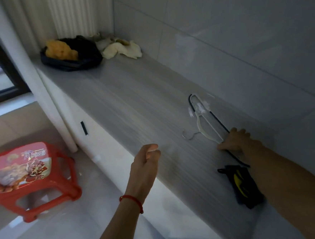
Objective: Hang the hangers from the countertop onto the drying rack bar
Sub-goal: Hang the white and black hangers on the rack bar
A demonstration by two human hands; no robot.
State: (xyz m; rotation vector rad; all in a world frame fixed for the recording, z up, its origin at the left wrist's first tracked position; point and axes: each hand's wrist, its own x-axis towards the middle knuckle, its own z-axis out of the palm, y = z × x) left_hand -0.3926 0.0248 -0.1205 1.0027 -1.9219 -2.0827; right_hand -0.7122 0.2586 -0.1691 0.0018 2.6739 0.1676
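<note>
Two hangers on the countertop, right hand on them.

Right hand (234, 140) grasps white hanger (201, 124) and black hanger (218, 121) together, flat on grey countertop (133, 102) near tiled wall (221, 31). Left hand (146, 161) hovers, loosely curled, holding nothing. One red stool (32, 176) on the floor; one black bag (74, 54), pale cloths (122, 49) at far end.

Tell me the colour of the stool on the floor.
The stool is red, with a printed floral picture on its seat; the head view shows it.
</note>
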